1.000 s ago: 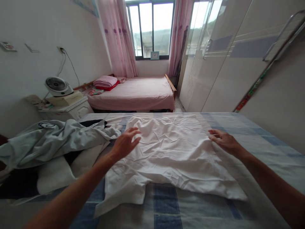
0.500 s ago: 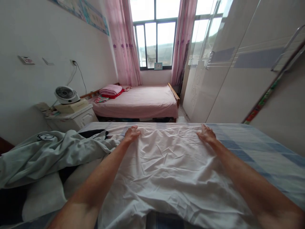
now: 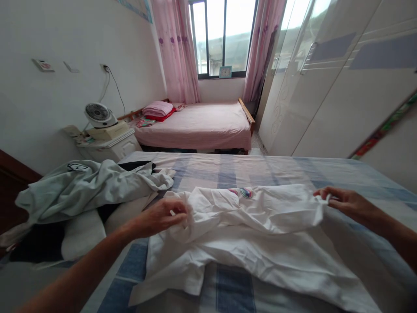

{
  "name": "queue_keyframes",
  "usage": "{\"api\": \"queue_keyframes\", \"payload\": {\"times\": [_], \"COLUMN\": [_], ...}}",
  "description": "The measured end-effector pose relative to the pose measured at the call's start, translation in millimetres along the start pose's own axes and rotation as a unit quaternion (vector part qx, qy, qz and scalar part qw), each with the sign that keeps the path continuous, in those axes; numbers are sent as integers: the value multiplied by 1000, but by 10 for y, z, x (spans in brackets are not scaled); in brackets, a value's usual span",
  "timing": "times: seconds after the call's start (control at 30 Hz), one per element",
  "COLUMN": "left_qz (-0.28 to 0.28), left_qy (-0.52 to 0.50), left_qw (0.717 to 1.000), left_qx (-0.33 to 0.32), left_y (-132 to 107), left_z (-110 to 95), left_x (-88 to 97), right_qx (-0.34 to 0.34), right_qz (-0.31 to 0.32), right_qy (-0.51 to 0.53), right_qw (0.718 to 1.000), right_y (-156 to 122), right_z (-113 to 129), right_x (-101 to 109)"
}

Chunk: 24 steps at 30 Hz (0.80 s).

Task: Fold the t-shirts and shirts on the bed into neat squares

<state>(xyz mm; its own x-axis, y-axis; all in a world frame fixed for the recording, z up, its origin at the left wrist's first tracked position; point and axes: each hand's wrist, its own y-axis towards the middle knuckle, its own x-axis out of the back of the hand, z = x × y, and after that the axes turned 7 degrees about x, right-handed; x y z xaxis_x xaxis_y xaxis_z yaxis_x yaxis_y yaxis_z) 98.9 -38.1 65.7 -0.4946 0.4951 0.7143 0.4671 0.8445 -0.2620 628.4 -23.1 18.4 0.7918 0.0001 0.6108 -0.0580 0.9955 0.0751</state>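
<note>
A white shirt [image 3: 254, 243] lies on the blue and white checked bed [image 3: 228, 287]. Its far edge is folded back toward me, showing a small coloured print [image 3: 243, 192] on the turned-over part. My left hand [image 3: 159, 217] pinches the left end of that folded edge. My right hand [image 3: 345, 202] pinches the right end, holding it a little above the bed. Both arms reach in from the bottom corners.
A heap of pale green and dark clothes [image 3: 81, 187] lies at the left on the bed. Behind stand a white nightstand [image 3: 109, 145] with a small fan [image 3: 97, 114], a pink bed [image 3: 202, 126] under the window, and a white wardrobe [image 3: 325, 87] at right.
Both hands had reached to the shirt's far edge and lay flat on it. Now they grip that edge and have drawn it back toward me, folding the shirt over.
</note>
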Motion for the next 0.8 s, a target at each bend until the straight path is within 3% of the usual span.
{"api": "queue_keyframes", "payload": {"times": [0.07, 0.13, 0.2, 0.3, 0.37, 0.43, 0.53, 0.63, 0.73, 0.8], "left_qz": [-112, -176, -189, -153, -139, -161, -242, -324, -405, -452], "left_qy": [22, 59, 89, 119, 129, 119, 67, 38, 44, 45], "left_qw": [993, 982, 976, 977, 979, 979, 967, 941, 907, 887], "left_qx": [15, 32, 61, 85, 72, 46, 49, 92, 102, 83], "left_y": [94, 225, 342, 446, 486, 543, 731, 1046, 1423, 1657], "left_z": [26, 6, -45, -130, -178, -222, -291, -333, -307, -255], "left_x": [-111, -183, -221, -213, -144, -5, 319, 660, 872, 887], "right_qx": [-27, -45, -46, -22, 6, 30, 36, 9, -17, -12], "right_qz": [-8, -23, -35, -43, -67, -125, -209, -251, -274, -279], "right_qy": [5, 8, 2, -24, -29, -10, 48, 78, -34, -117], "right_qw": [1000, 999, 998, 999, 997, 992, 976, 965, 961, 953], "right_y": [-140, -213, -247, -263, -241, -155, 158, 651, 1142, 1380], "right_z": [-30, -20, -6, -11, 4, 70, 248, 389, 390, 336], "right_x": [-47, -110, -144, -90, 0, 98, 190, 179, 85, -10]}}
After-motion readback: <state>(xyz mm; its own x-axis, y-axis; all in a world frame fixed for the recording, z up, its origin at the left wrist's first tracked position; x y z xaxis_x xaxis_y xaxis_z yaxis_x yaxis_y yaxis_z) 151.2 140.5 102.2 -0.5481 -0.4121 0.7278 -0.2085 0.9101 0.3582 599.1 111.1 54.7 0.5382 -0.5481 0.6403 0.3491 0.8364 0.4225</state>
